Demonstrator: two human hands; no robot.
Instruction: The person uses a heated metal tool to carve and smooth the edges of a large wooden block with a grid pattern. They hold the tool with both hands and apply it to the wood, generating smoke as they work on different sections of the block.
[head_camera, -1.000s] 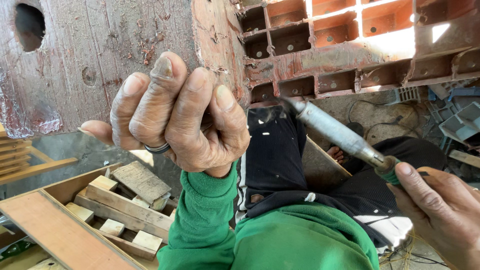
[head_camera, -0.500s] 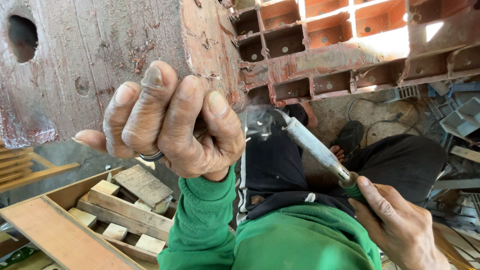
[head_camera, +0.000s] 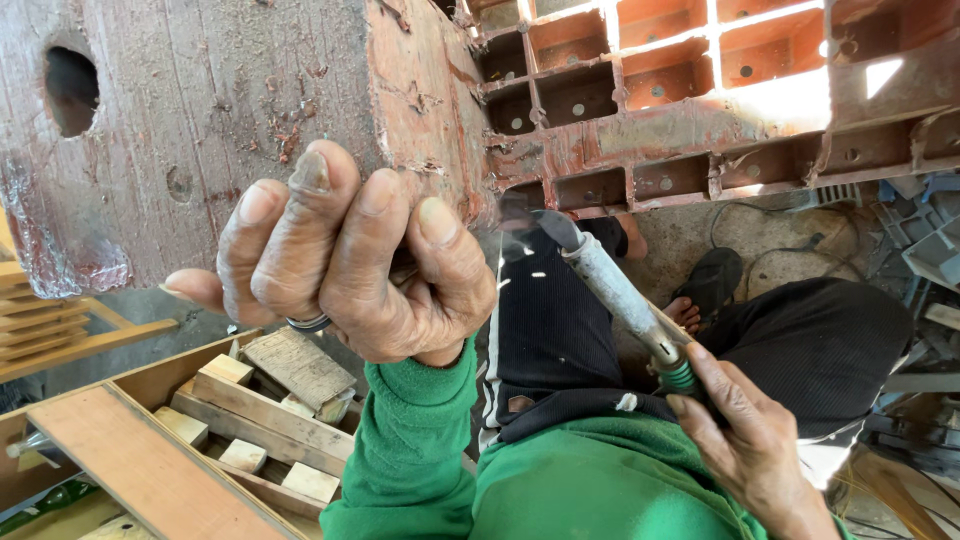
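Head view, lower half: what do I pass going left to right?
Wooden box of offcuts → left hand → hammer → right hand → sandal

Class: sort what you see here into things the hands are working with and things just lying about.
In use:
- left hand, fist closed against the worn wooden block
- right hand gripping the hammer

Lying about:
- wood offcuts in a box
- red plastic crate
- sandal

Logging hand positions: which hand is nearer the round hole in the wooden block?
Left. The left hand is raised against the block, below-right of the hole; the right hand grips a hammer far right.
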